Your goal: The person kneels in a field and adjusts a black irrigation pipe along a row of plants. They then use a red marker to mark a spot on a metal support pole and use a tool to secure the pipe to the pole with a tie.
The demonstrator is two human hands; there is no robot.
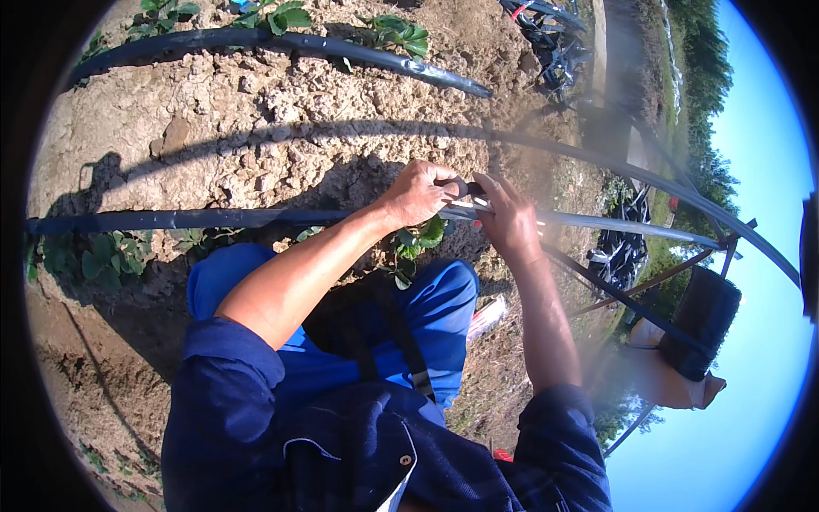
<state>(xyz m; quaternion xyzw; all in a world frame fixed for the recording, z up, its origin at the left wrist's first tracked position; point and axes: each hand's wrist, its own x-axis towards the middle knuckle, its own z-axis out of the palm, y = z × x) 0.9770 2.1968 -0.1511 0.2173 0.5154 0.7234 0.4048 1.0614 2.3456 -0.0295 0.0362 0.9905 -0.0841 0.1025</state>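
My left hand [415, 198] is closed around a small dark, tube-like piece [462, 187]. My right hand [509, 215] meets it from the other side, its fingers bent and pinching at the piece's end. The exact kind of piece is hidden by the fingers. Just beneath both hands runs a black hose [171, 220], which crosses the soil from the left. To the right of my hands a shiny pale length [614, 225] continues its line. Thin whitish bits show between my fingers. Below the left hand, leafy green plants [415, 242] grow close to the hose.
A second black hose [341, 51] ends in the soil farther off, beside more plants. A curved metal hoop [648, 175] arches across the right. Crumpled black plastic [627, 235] lies beyond the bed. A dark roll [701, 322] hangs on a frame. My bent knees [448, 294] are close below.
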